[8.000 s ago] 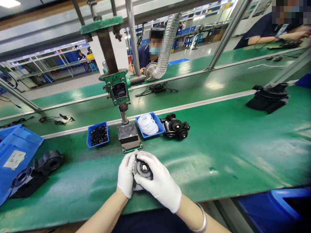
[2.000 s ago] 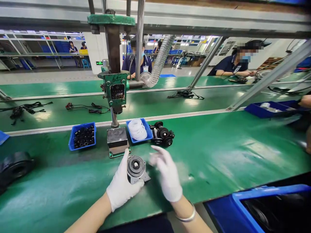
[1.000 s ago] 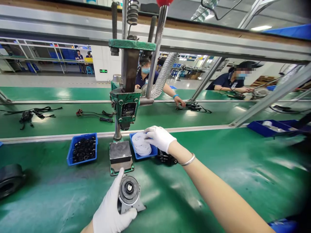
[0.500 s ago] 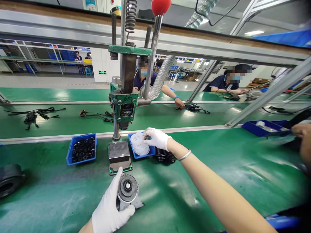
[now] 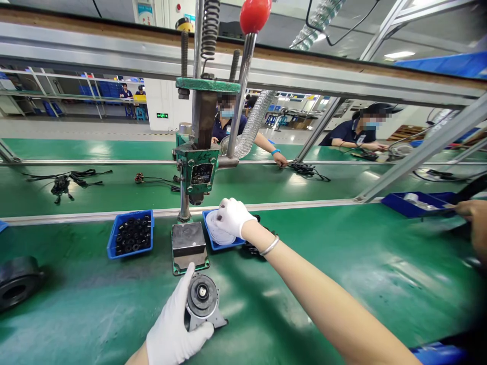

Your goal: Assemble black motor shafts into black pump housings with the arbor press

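My left hand [image 5: 177, 324], in a white glove, grips a small round motor [image 5: 203, 296] by its sides, thumb and fingers around it. The motor has a dark disc face, a pale centre shaft and a flat bracket at its lower edge. My right hand [image 5: 234, 217], also gloved, is over the blue tray [image 5: 225, 248] of thin white plastic rings [image 5: 219, 234]. Its fingers are curled and pressed together at the rings; what lies between the fingertips is hidden. Just beyond the motor stands a green hand press [image 5: 198, 167] with a metal block [image 5: 188, 238] on its base.
Left of the press is a blue tray [image 5: 150, 230] of small black rings. Black parts [image 5: 254, 248] lie behind my right wrist. A large black cylinder [image 5: 17, 284] sits at far left. The red-knobbed lever [image 5: 254, 16] rises above. Across the bench, co-workers sit near cables [image 5: 308, 170].
My right hand has curled its fingers and shifted slightly left over the white rings. My left hand still holds the motor. The view has shifted slightly.
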### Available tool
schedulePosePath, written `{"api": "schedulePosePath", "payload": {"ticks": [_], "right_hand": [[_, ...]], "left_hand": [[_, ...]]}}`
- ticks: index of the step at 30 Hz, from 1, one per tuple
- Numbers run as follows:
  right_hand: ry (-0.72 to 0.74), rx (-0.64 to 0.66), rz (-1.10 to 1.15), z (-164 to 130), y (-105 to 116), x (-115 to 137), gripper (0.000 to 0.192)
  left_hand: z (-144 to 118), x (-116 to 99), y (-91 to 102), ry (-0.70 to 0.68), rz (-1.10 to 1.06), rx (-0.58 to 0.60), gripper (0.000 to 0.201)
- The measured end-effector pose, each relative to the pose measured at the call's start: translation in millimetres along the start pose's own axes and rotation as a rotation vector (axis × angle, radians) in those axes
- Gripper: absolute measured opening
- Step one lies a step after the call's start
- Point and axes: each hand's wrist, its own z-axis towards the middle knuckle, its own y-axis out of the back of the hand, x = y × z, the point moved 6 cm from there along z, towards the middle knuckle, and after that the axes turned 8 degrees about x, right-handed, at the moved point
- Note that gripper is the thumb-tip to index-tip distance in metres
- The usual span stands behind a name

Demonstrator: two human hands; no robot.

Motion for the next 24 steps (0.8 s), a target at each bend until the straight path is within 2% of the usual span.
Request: {"api": "schedulePosePath", "payload": {"ticks": [10,19,24], "right_hand": [[-0.096,0.09,0.099,0.0,6.9,-23.3,0.022],[-0.105,0.056,0.109,0.8,-10.6,-4.9,0.026],[-0.123,0.068,0.178,1.4,-1.1,-16.1,0.024]], "left_hand": [[0.1,-4.0,-0.9,-0.007,0.034,-0.014,0.1],[0.6,2.9,-1.1,-0.066,0.025,-0.019,0.099],[1.1,4.3,-1.1,-0.076,0.023,-0.028,0.1]]}}
